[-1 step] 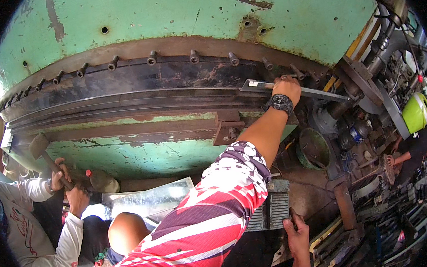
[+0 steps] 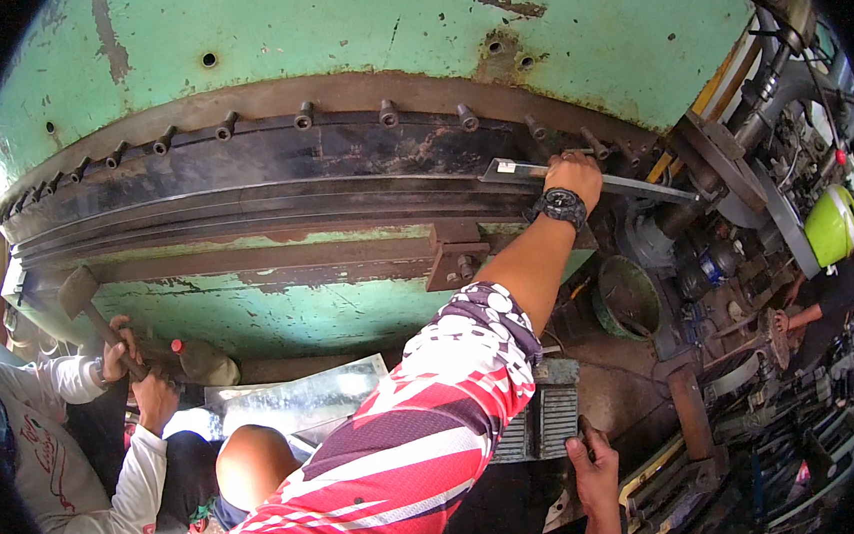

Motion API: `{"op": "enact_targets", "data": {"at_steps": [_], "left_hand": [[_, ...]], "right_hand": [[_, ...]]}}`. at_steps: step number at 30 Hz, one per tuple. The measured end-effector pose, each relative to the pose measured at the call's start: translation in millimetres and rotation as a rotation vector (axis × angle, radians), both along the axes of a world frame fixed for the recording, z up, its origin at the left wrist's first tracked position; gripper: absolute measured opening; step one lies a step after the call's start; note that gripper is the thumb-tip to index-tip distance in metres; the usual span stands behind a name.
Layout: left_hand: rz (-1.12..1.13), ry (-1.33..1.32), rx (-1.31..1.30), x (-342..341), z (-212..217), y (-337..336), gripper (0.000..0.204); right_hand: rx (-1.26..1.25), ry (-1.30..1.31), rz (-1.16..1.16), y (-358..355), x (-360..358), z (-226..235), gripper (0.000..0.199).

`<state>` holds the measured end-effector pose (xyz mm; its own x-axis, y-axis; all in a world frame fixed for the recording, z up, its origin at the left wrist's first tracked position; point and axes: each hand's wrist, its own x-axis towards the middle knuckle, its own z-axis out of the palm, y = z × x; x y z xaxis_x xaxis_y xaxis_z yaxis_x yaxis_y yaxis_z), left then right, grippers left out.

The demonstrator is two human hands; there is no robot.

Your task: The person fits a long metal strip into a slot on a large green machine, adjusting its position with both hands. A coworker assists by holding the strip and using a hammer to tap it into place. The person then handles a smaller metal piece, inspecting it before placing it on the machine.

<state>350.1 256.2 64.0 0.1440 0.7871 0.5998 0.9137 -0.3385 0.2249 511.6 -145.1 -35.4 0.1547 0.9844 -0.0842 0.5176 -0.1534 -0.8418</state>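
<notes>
My left hand (image 2: 574, 177), with a black watch on its wrist, closes around a narrow metal strip (image 2: 642, 189) at the right end of the press brake's jaws. The strip's near-left end, a bright flat tip, lies against the dark bending tool (image 2: 338, 152). My fingers hide part of the strip. Lower down, my right hand (image 2: 593, 470) is beside the corner of a grey ribbed metal block (image 2: 557, 419). Its thumb and forefinger are apart, with nothing visible between them; the other fingers are partly hidden.
The green press brake (image 2: 328, 34) spans the view, bolts along its beam. At left a seated person grips a hammer (image 2: 78, 291) near a bottle (image 2: 204, 363) and sheet metal (image 2: 302, 395). To the right are a round bucket (image 2: 627, 296), a light-green container (image 2: 832, 225) and piled metal.
</notes>
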Motion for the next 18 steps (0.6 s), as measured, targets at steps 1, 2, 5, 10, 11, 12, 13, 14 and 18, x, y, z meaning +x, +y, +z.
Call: {"op": "enact_targets", "data": {"at_steps": [1,2,5,10,11,12,13,14,18], "left_hand": [[-0.008,-0.003,-0.001,0.7,0.7,-0.5,0.033],[-0.014,0.002,-0.007,-0.3,1.5,1.4,0.033],[-0.023,0.013,-0.015,-4.2,3.1,5.3,0.033],[-0.009,0.033,0.032,-3.0,5.1,0.2,0.033],[-0.005,0.03,0.03,-3.0,5.8,-0.6,0.033],[-0.001,0.027,0.028,-3.0,6.7,-1.4,0.033],[0.003,0.025,0.026,-3.0,7.6,-2.2,0.033],[0.004,0.032,0.025,-3.2,7.3,-2.5,0.033],[0.003,0.052,0.03,-4.2,6.5,-2.2,0.032]], "right_hand": [[0.012,-0.024,-0.001,-0.3,3.8,-5.5,0.061],[-0.011,-0.051,-0.011,1.7,4.3,-6.6,0.061],[-0.042,-0.089,-0.022,4.7,1.7,-5.5,0.059],[0.03,-0.07,0.004,5.7,-3.5,1.4,0.058],[0.024,-0.061,0.001,5.8,-3.9,2.0,0.058],[0.018,-0.052,-0.002,5.9,-4.7,3.2,0.059],[0.013,-0.044,-0.005,5.8,-5.5,4.6,0.06],[0.013,-0.03,-0.004,5.7,-6.7,5.6,0.06],[0.002,-0.015,-0.01,5.1,-9.8,9.3,0.062]]}}
